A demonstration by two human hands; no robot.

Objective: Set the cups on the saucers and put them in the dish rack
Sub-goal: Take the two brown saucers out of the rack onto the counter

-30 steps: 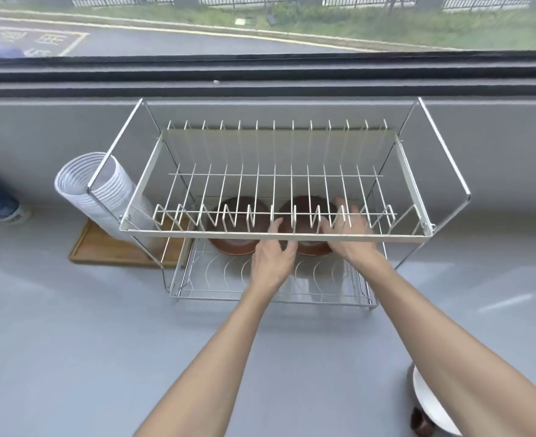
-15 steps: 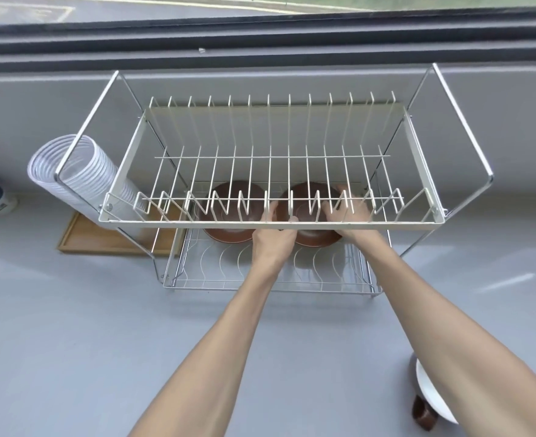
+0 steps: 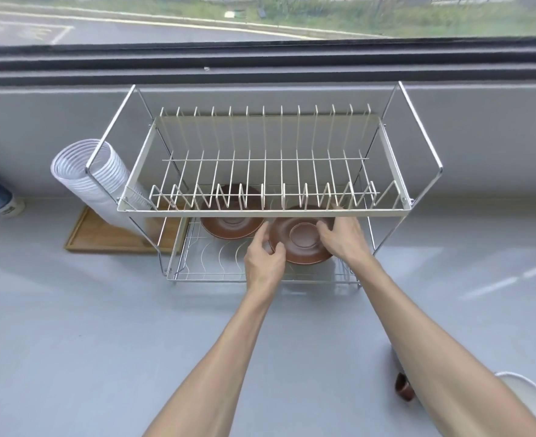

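- So far, no cup sits on a saucer: both saucers are bare in the rack's (image 3: 279, 212) lower tier.
- Both hands clamp the right saucer (image 3: 303, 239), left hand (image 3: 262, 261) on its near-left rim, right hand (image 3: 344, 236) on its right rim.
- The left saucer (image 3: 230, 223) lies just beside it.
- A cup (image 3: 404, 386) stands on the counter, mostly hidden by the right arm; pairing and racking remain.

Shiny wire dish rack (image 3: 396, 143); matt saucer (image 3: 304, 247)

no readable text; road markings (image 3: 24, 31) outside the window are too blurred to read.
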